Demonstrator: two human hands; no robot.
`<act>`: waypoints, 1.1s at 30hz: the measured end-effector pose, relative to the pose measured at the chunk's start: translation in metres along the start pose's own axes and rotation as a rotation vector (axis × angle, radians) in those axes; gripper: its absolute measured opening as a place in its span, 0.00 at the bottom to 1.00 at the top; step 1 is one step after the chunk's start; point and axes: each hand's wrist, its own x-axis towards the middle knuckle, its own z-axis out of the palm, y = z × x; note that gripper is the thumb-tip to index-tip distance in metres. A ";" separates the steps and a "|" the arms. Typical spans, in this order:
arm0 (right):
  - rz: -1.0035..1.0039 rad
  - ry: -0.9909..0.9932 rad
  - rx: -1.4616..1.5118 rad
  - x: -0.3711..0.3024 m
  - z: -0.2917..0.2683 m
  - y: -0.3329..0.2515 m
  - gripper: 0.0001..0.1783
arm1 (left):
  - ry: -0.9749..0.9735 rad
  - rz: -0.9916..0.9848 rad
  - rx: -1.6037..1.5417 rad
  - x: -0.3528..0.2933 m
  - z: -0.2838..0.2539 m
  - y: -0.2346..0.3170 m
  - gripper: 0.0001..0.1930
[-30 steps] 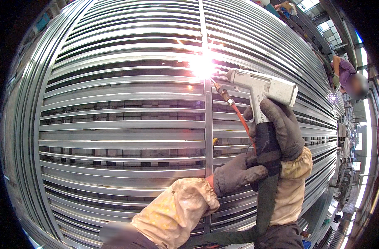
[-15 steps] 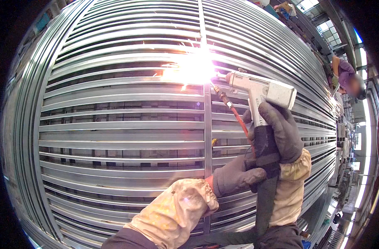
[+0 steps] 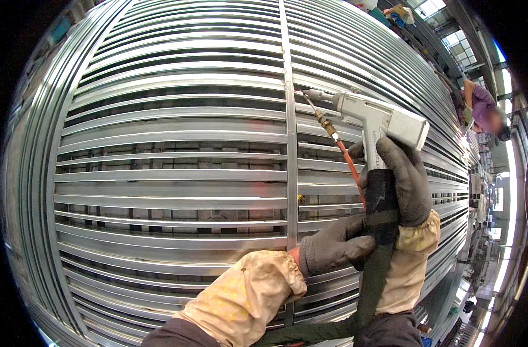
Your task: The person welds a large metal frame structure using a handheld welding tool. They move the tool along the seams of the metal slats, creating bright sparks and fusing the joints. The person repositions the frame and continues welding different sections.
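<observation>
A white pistol-shaped welding gun (image 3: 385, 118) is in both my hands, its nozzle pointing left at the long crossbar (image 3: 291, 150) of a metal grille. My right hand (image 3: 405, 179), in a dark grey glove, wraps round the grip. Lower down, my left hand (image 3: 339, 246), gloved alike, is closed round the black sleeved base (image 3: 383, 217) of the handle. A red wire feed tube (image 3: 349, 159) with a brass fitting runs up beside the gun to its tip. The tip sits just right of the crossbar; no arc shows. A dark sheathed cable (image 3: 372, 289) hangs from the handle.
Shiny parallel metal bars (image 3: 171, 174) fill most of the view, with dark gaps between them. A thicker side frame (image 3: 47, 191) borders them on the left. At the right, a person in a purple top (image 3: 482, 104) bends over the far edge. Workshop clutter and windows lie beyond.
The bright arc and sparks at the crossbar have gone out. The gun and my right hand have shifted slightly right, and the nozzle has drawn back from the bar.
</observation>
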 end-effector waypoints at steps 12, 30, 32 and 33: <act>-0.182 0.002 -0.054 0.018 0.006 0.015 0.22 | 0.072 0.077 0.006 0.003 -0.003 0.008 0.33; 0.102 0.064 -0.020 -0.032 0.003 0.011 0.20 | -0.064 -0.064 0.028 -0.005 0.003 -0.003 0.20; 0.153 0.039 0.047 -0.030 0.005 0.009 0.20 | -0.051 -0.092 -0.015 -0.007 0.001 -0.005 0.19; 0.100 0.053 0.003 -0.030 0.003 0.012 0.21 | -0.048 -0.133 -0.058 -0.007 0.003 -0.002 0.19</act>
